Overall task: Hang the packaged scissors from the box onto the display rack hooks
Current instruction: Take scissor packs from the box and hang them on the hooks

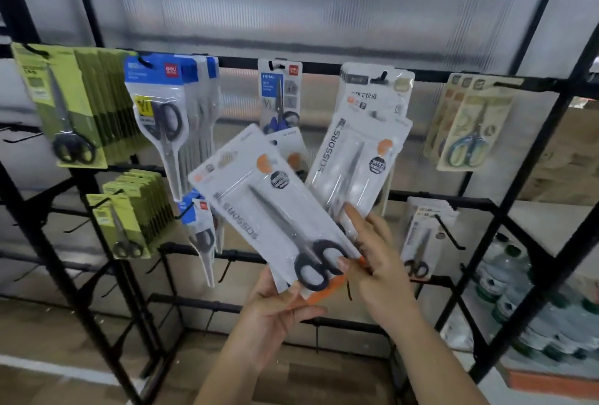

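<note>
The rack (324,67) already carries many packs: green ones (74,106) at left, blue ones (168,106) beside them, white ones (376,90) on a hook (382,75) right of centre. Two white packs are not yet hung, and the box is out of view, so how many remain I cannot tell.

The left hand (275,310) pinches the bottom edge of the tilted pack (269,207), thumb on front, fingers curled behind. The right hand (372,262) seems to hold the second pack (356,165) by its lower end, forefinger straight along its face, thumb touching the first pack's handle end. Both packs sit below the hook.
</note>
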### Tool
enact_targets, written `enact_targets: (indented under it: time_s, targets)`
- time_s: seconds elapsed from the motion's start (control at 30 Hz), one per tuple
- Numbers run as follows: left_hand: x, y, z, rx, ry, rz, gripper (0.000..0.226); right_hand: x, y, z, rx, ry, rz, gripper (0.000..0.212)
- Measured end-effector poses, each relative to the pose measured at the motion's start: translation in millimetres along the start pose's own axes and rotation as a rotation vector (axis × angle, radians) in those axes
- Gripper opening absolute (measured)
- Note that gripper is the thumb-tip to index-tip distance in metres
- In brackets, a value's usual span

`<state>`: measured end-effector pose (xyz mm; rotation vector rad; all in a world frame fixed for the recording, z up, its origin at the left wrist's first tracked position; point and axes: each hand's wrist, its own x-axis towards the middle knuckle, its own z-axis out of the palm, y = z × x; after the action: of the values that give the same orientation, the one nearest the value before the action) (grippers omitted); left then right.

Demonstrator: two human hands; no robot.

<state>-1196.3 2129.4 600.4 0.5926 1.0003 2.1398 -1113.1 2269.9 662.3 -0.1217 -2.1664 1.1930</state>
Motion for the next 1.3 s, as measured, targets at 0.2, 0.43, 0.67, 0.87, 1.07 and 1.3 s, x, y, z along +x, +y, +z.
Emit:
enact_targets:
  time_s: [0.2, 0.43, 0.67, 0.87, 1.07, 1.3]
  targets:
    - [2, -8, 4, 0.043, -0.014, -0.078, 0.053, -2, 10, -7, 0.148, -0.067, 0.079, 0.087]
    - [7, -8, 10, 0.028, 0.019, -0.1, 0.063, -6, 24, -16, 0.032, 0.004, 0.108, 0.067]
    - [22, -22, 23, 0.011, 0.07, -0.068, 0.081, -13, 40, -29, 0.037, 0.187, 0.092, 0.05]
    - [34, -37, 13, -0.003, 0.171, -0.096, 0.051, -47, 79, -65, 0.287, 0.578, 0.21, 0.047]
    - [39, -52, -5, 0.018, 0.192, -0.123, 0.041, -100, 134, -104, 0.167, 0.825, 0.589, 0.049]
    - [44, -61, -7, -0.003, 0.201, -0.146, 0.035, -119, 161, -103, 0.028, 0.827, 0.726, 0.045]
